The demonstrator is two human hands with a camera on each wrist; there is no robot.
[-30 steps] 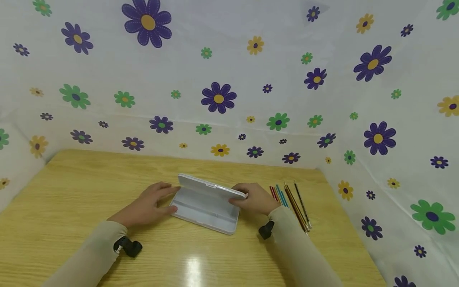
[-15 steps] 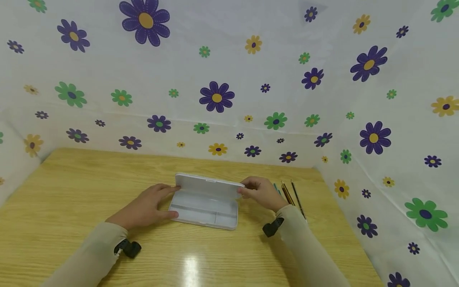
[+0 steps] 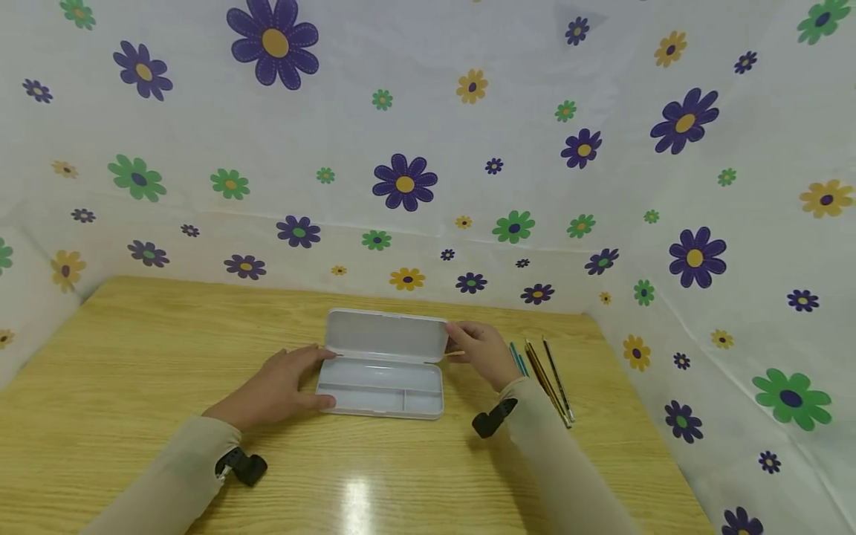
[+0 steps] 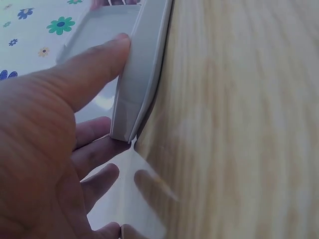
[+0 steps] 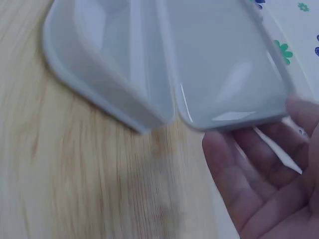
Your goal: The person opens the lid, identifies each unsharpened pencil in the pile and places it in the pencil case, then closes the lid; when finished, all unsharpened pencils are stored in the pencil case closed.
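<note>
A white plastic pencil case (image 3: 374, 400) lies on the table with its hinged lid (image 3: 388, 336) raised and leaning back. Its base has a long divider and a short cross wall, with nothing inside the compartments. My left hand (image 3: 274, 390) holds the left end of the base, thumb near the front corner and forefinger near the hinge. In the left wrist view the thumb lies against the case's side wall (image 4: 142, 74). At the lid's right edge, my right hand (image 3: 480, 353) grips with the thumb inside and the fingers behind.
Right of the right hand lie teal pencils (image 3: 518, 359), golden-brown pencils (image 3: 545, 377) and a dark pencil (image 3: 558, 379), partly hidden by the forearm. A flower-print sheet (image 3: 428, 134) hangs behind the wooden table (image 3: 281, 483) and on its right.
The lid has swung up and back from half closed to wide open, guided by my right hand. The base has turned slightly, and my left hand has stayed at its left end.
</note>
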